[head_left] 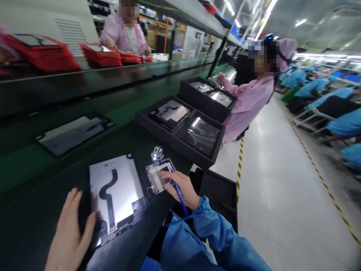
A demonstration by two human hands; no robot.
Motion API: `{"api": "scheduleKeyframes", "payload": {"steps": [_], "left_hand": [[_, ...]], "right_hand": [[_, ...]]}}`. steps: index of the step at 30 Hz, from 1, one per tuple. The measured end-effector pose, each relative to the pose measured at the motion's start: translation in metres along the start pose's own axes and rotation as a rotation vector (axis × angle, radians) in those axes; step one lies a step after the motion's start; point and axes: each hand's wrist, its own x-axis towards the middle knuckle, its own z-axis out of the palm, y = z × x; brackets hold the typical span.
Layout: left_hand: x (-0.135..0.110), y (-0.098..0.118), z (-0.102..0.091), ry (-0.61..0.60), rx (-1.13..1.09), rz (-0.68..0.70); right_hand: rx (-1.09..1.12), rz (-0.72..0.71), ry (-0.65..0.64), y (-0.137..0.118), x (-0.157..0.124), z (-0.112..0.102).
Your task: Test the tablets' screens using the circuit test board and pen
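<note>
A display panel (pixel 124 192) lies silvery back up on the dark bench, with a black S-shaped flex cable (pixel 108 194) across it. At its left edge is my left hand (pixel 70 229), thumb apart from the fingers and nothing held. My right hand (pixel 183 186) has a blue pen (pixel 180 197) tucked between its fingers. Those fingertips reach over a small flat piece with pale and dark printed areas (pixel 155 180); whether they touch it I cannot tell. Just behind that piece sits a small shiny clear object (pixel 157 153), its kind unclear.
Another panel (pixel 73 133) lies at the back left. Black foam trays (pixel 180 130) with panels stand at the back right, and a dark box (pixel 220 192) is beside my right arm. Co-workers in pink (pixel 254 94) work nearby. Red-wrapped stacks (pixel 42 52) line the far ledge.
</note>
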Motion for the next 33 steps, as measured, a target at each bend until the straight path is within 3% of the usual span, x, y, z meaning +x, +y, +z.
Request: {"api": "scheduleKeyframes", "payload": {"steps": [2, 5, 10, 13, 16, 24, 33], "left_hand": [[0.009, 0.01, 0.0, -0.022, -0.031, -0.076], [0.026, 0.016, 0.006, -0.063, 0.02, 0.026], [0.025, 0.02, 0.012, -0.014, 0.064, 0.053], [0.025, 0.023, 0.009, -0.032, 0.036, 0.035], [0.027, 0.025, 0.006, -0.049, 0.005, -0.002], [0.028, 0.025, 0.004, -0.087, -0.031, -0.034], [0.029, 0.024, 0.002, -0.132, -0.04, -0.044]], "right_hand": [[0.177, 0.12, 0.019, -0.012, 0.009, 0.001], [0.404, 0.237, -0.033, -0.036, 0.024, 0.013], [0.593, 0.281, -0.191, -0.065, 0.048, 0.059], [0.574, 0.327, -0.225, -0.067, 0.054, 0.088], [0.527, 0.321, -0.275, -0.064, 0.05, 0.102], [0.257, 0.069, -0.241, -0.072, 0.03, 0.098], [0.114, 0.046, -0.288, -0.074, 0.03, 0.103]]}}
